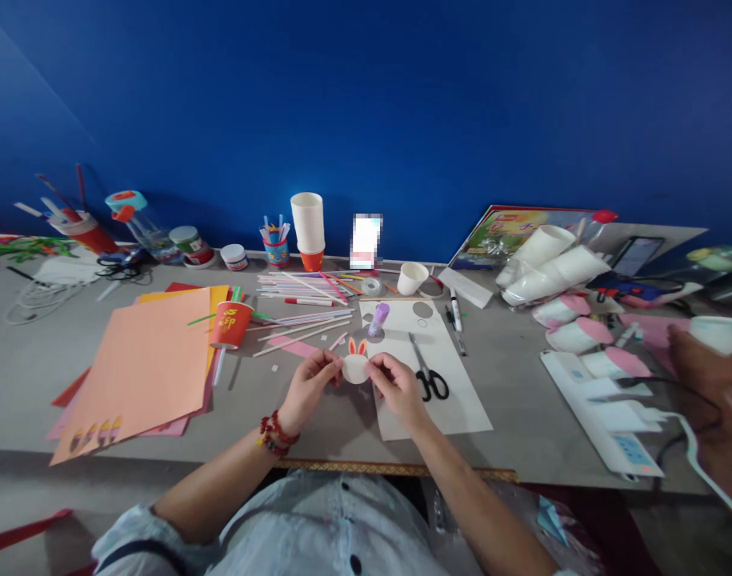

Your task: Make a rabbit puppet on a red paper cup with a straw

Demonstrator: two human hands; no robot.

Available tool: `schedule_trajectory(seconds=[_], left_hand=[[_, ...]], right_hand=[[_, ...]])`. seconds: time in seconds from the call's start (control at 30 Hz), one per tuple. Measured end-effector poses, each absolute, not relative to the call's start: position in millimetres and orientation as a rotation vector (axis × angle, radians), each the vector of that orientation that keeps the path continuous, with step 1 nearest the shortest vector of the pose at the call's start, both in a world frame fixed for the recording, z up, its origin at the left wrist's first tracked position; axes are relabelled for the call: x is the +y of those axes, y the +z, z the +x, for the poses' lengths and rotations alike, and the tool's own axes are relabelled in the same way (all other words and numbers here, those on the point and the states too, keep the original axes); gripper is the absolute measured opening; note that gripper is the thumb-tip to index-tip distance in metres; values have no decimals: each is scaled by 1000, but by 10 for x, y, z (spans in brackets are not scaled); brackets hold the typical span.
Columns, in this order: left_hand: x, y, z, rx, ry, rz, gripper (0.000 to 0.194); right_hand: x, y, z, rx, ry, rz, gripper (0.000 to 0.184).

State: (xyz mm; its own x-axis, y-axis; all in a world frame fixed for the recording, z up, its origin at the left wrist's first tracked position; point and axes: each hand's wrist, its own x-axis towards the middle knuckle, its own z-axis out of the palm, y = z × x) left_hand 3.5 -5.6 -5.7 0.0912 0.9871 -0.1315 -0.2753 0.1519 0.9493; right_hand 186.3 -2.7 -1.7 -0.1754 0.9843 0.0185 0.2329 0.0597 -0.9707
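Between my two hands is a white paper bunny head point(356, 370), a round disc with two orange-and-red ears standing up from its top edge. My left hand point(310, 386) pinches the disc's left edge between thumb and fingers. On the opposite edge, my right hand point(398, 386) has the same kind of pinch. Just behind lies a sheet of white paper point(462, 400) with round holes cut in it. Black-handled scissors point(426, 372) rest on this sheet, right of my right hand. A purple glue stick point(378, 319) stands near the sheet's far left corner.
Orange paper sheets point(155, 352) and a red paper cup point(230, 324) lie at the left. Straws and sticks point(306, 286) spread behind my hands. A white power strip point(602, 416) with cables sits at the right, beside another person's hand point(705, 376). Stacked white cups point(307, 222) stand at the back.
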Motion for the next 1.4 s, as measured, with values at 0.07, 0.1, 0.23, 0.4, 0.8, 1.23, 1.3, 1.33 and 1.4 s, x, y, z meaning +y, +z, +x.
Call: schedule_trajectory(seconds=[0.07,0.1,0.23,0.4,0.8,1.23,1.3,1.33,1.4], left_hand=[[-54,-37,30,1018,1175,935,27],[-52,-24,24,1019,1170,939,27],[-63,35,-21,1037,1112,979,28],[-126,75,-98,1042,1020,1095,27],[4,46,-190,1086,934,1227,33],[97,-80,-294,1081,1007,1325,30],[146,-131,-323,1092,1039,1333,29],[177,-154,-347,1101,1059,1337,29],[243,-187,-406,1121,1084,1343,29]], right_hand=[[-26,-21,1872,-1537,1176,-1268,32],[-27,-18,1875,-1536,1177,-1269,33],[-45,-4,1889,-1532,1210,-1275,34],[-70,-15,1941,-1547,1226,-1281,36],[-93,-35,1903,-1695,1074,-1298,37],[44,-154,2646,-2215,-44,-1530,23],[41,-212,2700,-2252,-44,-1544,28],[36,-240,2720,-2265,-39,-1541,31],[27,-288,2751,-2263,-46,-1536,34]])
